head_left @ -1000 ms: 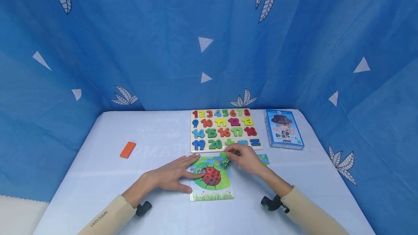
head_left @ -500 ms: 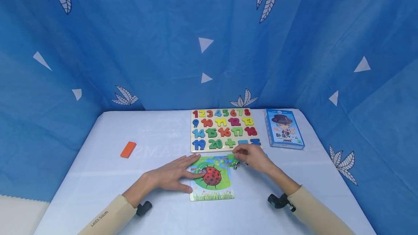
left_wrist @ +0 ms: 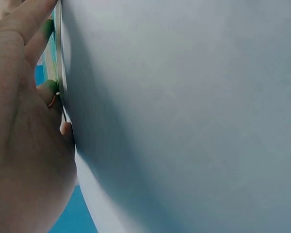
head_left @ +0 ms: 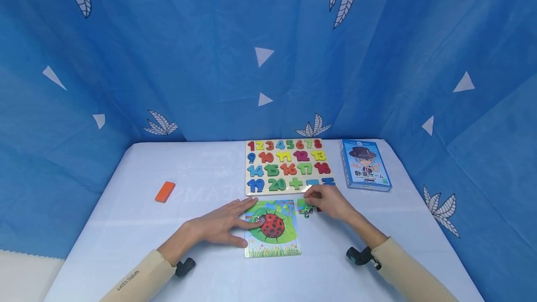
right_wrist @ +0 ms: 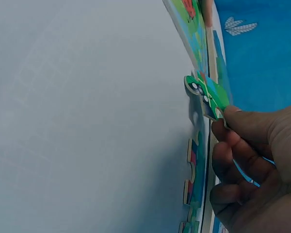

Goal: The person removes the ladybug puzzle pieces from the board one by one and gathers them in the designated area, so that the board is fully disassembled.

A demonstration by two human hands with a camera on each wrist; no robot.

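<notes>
A ladybug jigsaw puzzle (head_left: pixel 274 241) in a flat tray lies on the white table in the head view. My left hand (head_left: pixel 222 223) rests on its left side, fingers spread, with one fingertip on the ladybug's head. Just right of the puzzle's upper right corner, my right hand (head_left: pixel 329 202) pinches a green puzzle piece (right_wrist: pixel 213 94) between thumb and fingers. The right wrist view shows that piece tilted and held by its edge, with eyes printed on it. Other puzzle pieces (right_wrist: pixel 194 170) lie on the table below that hand, mostly hidden from the head view.
Behind the puzzle lies a wooden number board (head_left: pixel 289 164) with coloured numerals. A blue card game box (head_left: pixel 365 165) stands to its right. An orange block (head_left: pixel 165 192) lies on the left of the table. A blue curtain (head_left: pixel 201 59) surrounds the back and sides.
My right hand has moved right, carrying the green puzzle piece off the puzzle's upper right corner to beside it. My left hand has stayed in place.
</notes>
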